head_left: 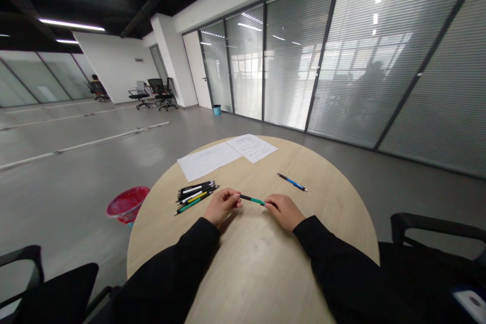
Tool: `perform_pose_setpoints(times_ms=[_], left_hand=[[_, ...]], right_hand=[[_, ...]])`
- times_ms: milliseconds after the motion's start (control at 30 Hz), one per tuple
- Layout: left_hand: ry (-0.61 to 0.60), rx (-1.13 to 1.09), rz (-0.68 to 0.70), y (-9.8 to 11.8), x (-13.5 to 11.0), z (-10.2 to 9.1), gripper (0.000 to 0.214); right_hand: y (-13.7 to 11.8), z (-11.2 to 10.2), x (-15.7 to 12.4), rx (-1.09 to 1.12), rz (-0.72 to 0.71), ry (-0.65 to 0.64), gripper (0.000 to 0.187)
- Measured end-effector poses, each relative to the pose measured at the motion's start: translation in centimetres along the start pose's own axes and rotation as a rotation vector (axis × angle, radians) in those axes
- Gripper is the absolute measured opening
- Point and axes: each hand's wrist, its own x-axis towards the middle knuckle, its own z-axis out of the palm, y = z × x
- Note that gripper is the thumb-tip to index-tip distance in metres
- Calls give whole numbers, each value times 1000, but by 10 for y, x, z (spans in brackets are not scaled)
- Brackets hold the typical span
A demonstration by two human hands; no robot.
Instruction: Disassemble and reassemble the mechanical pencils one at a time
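Note:
Both hands hold one green and black pen [252,200] level above the round wooden table [250,263]. My left hand [223,206] pinches the pen's left end, fingers closed. My right hand [284,210] is closed around its right end. A bunch of several pens [195,193] lies just left of my left hand. A single blue pen [291,181] lies beyond my right hand. Black sleeves cover both forearms.
Two sheets of paper [228,154] lie at the table's far edge. A red bin [127,204] stands on the floor to the left. Black chair arms [436,228] flank the table. Glass walls with blinds run along the right; office chairs stand far off.

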Motion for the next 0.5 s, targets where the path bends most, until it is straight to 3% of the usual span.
perform_pose_setpoints(times_ms=[500], left_hand=[[-10,117,-26,0,2,-3,44]], right_hand=[[-4,-2,0,-95,-45,60,20]])
